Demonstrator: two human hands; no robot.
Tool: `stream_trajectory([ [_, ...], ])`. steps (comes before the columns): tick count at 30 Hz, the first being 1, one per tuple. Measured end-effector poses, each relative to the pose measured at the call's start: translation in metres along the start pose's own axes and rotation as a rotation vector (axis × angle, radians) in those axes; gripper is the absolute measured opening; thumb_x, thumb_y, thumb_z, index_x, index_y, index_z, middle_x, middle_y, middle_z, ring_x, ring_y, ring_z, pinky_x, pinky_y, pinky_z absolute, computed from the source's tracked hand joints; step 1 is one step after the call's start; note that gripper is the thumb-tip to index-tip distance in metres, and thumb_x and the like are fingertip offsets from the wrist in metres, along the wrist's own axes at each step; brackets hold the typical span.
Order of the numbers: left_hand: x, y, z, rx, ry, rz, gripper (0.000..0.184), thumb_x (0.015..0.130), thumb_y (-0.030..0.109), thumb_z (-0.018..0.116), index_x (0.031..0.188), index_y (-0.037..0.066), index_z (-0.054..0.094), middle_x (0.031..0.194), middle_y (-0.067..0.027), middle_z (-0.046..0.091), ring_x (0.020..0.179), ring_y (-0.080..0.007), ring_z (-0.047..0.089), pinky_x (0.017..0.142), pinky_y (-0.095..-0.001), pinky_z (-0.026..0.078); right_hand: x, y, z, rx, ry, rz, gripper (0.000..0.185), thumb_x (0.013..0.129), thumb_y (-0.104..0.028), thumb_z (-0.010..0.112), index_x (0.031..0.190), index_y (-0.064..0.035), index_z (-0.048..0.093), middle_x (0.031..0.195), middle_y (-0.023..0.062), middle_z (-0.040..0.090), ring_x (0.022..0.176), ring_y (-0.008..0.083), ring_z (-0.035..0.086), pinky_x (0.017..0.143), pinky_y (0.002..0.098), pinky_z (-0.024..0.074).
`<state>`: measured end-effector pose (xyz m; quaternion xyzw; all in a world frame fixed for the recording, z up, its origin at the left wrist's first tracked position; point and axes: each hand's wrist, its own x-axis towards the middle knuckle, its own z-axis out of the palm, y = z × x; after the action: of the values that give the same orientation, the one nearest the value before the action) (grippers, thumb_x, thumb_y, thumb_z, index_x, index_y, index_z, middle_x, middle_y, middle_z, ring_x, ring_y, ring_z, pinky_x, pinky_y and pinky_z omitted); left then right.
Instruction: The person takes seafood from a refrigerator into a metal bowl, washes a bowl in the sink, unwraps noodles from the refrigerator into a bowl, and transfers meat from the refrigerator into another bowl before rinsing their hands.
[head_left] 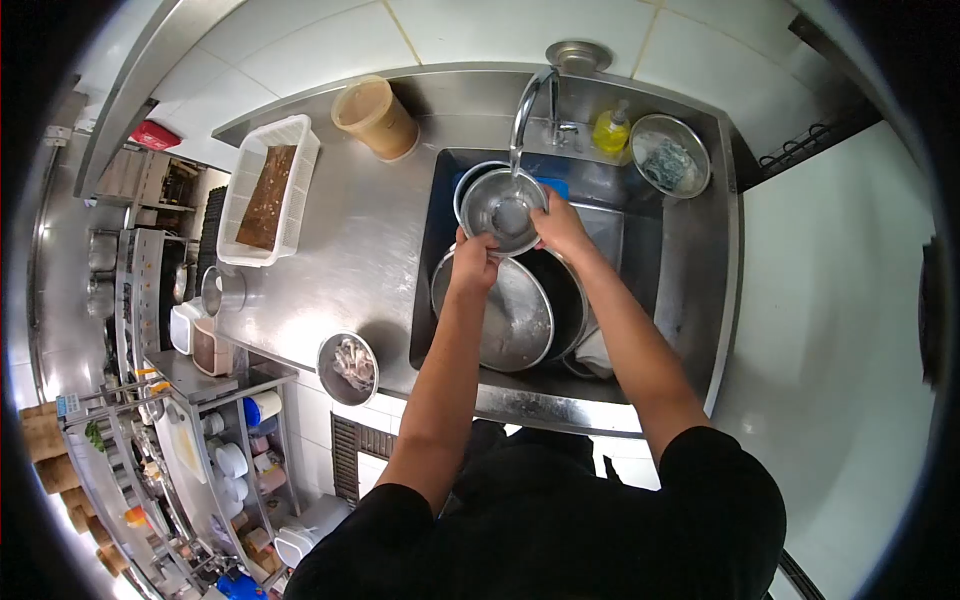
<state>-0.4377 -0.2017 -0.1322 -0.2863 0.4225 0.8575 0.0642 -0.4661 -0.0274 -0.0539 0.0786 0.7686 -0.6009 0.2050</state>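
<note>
Both my hands hold a small metal bowl (483,207) under the curved tap (522,115), over the sink. My left hand (475,262) grips the near left part of its rim. On the right side of the rim, my right hand (560,226) has its fingers closed. Water seems to be in the bowl. Below my hands, a large metal bowl (515,320) lies tilted in the sink (640,290), against a deep pot (565,285). Another round metal vessel shows partly behind the small bowl.
On the steel counter (370,235) stand a white basket (308,160) with a brown board-like piece inside, and a tan tub (375,118). A bowl of pale food pieces (350,368) sits at the front edge. Yellow soap bottle (611,130) and a bowl with scrubbers (670,160) stand behind the sink.
</note>
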Motion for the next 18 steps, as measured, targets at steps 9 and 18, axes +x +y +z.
stream_trajectory([
  [9,0.017,-0.002,0.043,0.129,-0.081,-0.202,0.037,0.103,0.028,0.047,0.136,0.012,0.04,0.127,-0.0179,0.057,0.103,-0.035,0.066,0.076,-0.0567,0.061,-0.06,-0.057,-0.077,-0.917,0.498,-0.278,0.065,0.087,-0.004,0.053,0.149,-0.0155,0.039,0.145,0.0232,0.045,0.115,0.0416,0.059,0.098,0.0474,0.0487],
  [18,0.004,0.032,0.053,0.639,-0.23,-0.165,0.043,0.098,0.027,0.056,0.13,-0.001,0.052,0.122,-0.0209,0.062,0.099,-0.0326,0.067,0.081,-0.0506,0.058,-0.06,0.037,-0.089,-0.559,0.631,-0.339,0.046,0.096,-0.011,0.055,0.141,-0.0133,0.049,0.134,0.0227,0.056,0.119,0.0395,0.057,0.099,0.0433,0.0473],
])
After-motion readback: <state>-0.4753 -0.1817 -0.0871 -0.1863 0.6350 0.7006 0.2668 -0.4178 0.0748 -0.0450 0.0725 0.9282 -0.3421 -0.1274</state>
